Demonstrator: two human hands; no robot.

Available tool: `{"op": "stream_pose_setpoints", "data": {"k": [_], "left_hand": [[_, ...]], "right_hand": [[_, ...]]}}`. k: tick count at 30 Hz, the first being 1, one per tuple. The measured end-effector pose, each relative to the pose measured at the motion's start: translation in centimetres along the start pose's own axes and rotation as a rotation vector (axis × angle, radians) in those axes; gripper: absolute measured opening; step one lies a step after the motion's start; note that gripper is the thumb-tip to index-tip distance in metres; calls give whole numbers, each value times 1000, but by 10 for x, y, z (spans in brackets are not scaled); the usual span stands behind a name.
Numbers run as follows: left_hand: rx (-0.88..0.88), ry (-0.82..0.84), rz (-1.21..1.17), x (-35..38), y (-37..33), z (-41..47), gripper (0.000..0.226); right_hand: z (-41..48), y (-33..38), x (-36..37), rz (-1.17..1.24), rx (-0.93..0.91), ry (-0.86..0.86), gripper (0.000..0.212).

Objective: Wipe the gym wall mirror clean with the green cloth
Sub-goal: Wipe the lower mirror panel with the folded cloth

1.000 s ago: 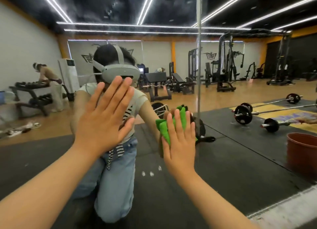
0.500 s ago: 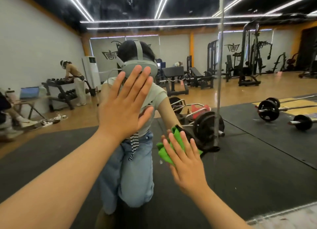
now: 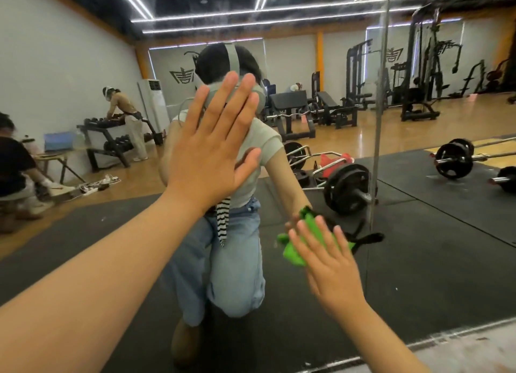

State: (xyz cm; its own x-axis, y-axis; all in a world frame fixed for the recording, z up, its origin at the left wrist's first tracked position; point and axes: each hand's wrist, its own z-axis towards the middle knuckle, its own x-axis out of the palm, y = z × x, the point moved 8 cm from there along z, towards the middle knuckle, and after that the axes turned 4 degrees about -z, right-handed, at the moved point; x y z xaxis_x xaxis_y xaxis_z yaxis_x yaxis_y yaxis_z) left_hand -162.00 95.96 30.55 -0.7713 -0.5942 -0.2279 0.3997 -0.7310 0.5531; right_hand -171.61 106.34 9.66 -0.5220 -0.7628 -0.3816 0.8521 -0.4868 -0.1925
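The wall mirror [image 3: 435, 261] fills almost the whole view and reflects the gym and a kneeling person. My left hand [image 3: 212, 154] lies flat on the glass with its fingers straight and spread, up at head height of the reflection. My right hand [image 3: 326, 263] presses the green cloth [image 3: 291, 251] flat against the mirror low down, right of centre, fingers straight over it. The cloth shows bunched beyond my fingertips and to their left. A vertical seam [image 3: 377, 138] between mirror panels runs just right of the cloth.
The mirror's bottom edge meets a pale floor strip [image 3: 458, 347] at lower right. In the reflection lie black mats, barbells with plates [image 3: 346, 188], benches and weight machines. Two other people [image 3: 125, 115] are reflected at the left near a dumbbell rack.
My right hand has slid the green cloth downward on the glass. The view has shifted, so the panel seam now sits further right. My left hand stays flat on the mirror.
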Motion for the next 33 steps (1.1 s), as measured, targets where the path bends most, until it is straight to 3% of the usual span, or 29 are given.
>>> {"op": "stream_pose_setpoints", "data": {"k": [2,4,6,8,9,10,12,14,16,19,22,24,26,30,33], "left_hand": [[-2,3,2,0,1,0,69],[1,11,5,0,1,0,69],[8,13,5,0,0,0,70],[9,5,7,-1,0,0,70],[7,1,6,-2,0,0,70],[5,-2,4,-2,0,0,70],[-2,-1,1,-2,0,1,70],[-7,8,4,-2,0,1,70],[-6,11,1,-2,0,1,70],[-2,-5,8,-2,-1,0,70],[0,-6,22,-2,0,1,70],[-5,-5,38,-3,0,0,70],[0,-6,36,-3,-1,0,70],[1,-5,21,-2,-1,1,70],[-3,-8,21,-3,0,1,70]], "right_hand": [[10,4,-3,126,332,-21,74],[3,41,9,190,466,-29,72],[-9,69,19,207,259,43,81],[-20,52,17,138,-22,103,85],[-23,34,12,129,-70,103,84],[-20,16,5,176,-14,95,83],[-9,3,-1,369,283,67,77],[-3,41,9,458,410,69,75],[-8,85,15,519,220,110,75],[-19,60,14,465,-27,180,71],[-27,28,6,528,131,166,75],[-23,48,8,601,326,140,89],[-18,73,11,676,353,125,97],[-22,45,5,605,109,149,72],[-31,20,-3,688,334,81,66]]}}
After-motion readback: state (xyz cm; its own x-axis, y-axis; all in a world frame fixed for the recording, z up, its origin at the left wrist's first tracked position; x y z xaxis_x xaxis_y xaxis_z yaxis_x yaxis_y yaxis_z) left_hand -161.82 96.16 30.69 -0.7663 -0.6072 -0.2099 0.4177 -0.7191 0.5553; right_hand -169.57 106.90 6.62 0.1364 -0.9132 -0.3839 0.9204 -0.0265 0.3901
